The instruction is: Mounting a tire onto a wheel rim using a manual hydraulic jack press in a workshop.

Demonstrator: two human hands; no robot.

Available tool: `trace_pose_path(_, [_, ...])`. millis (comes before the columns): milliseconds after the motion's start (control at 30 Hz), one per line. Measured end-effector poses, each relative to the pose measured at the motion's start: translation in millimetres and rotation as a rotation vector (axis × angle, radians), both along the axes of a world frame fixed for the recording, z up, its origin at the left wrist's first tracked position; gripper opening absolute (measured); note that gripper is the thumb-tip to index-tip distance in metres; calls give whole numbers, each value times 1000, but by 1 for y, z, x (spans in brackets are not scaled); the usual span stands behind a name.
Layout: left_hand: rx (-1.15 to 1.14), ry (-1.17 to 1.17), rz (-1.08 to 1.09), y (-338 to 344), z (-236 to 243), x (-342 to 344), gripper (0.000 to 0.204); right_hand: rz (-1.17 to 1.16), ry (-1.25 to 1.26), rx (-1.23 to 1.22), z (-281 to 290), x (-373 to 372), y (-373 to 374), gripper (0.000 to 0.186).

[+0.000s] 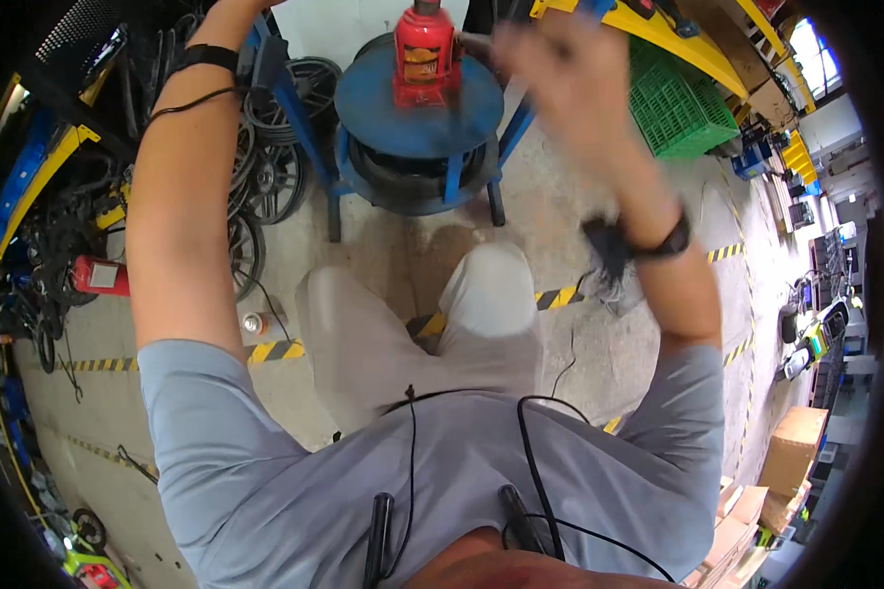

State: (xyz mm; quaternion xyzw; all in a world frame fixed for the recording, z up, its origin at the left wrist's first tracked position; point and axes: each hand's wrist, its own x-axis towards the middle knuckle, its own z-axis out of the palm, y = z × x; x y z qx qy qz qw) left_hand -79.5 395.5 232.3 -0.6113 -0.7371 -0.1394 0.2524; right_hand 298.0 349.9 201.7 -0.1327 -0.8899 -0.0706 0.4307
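Note:
A red hydraulic bottle jack (pixel 424 74) stands upright on a blue round metal plate (pixel 361 103) in a blue steel frame, a black ring beneath the plate. My right hand (pixel 565 74) is smeared by motion beside the jack's short side bar; whether it grips anything is unclear. My left arm reaches up past the blue frame, and my left hand (pixel 258 6) is cut off by the top edge, its fingers hidden.
Wheel rims (pixel 290 103) lean at the left near a red extinguisher (pixel 108 278). A green crate (pixel 680 106) sits at the back right under yellow beams. Cardboard boxes (pixel 791 447) are stacked at lower right. Striped floor tape (pixel 560 296) runs past my legs.

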Motion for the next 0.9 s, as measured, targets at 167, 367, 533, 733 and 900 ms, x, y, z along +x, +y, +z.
trace_pose_path(167, [3, 19, -33, 0, 0, -7, 67, 139, 204, -359, -43, -18, 7, 19])
trace_pose_path(367, [-126, -319, -484, 0, 15, -40, 70, 265, -253, -93, -150, -1, -60, 16])
trace_pose_path(533, [-11, -6, -22, 9, 5, 3, 74, -173, 391, -628, 86, -39, -14, 25])
trace_pose_path(733, [14, 31, -53, 2, 5, 5, 69, 250, -242, -60, -148, -11, -78, 14])
trace_pose_path(900, [-14, -8, -24, -3, 3, -3, 67, 192, -198, -295, -59, -9, -60, 11])
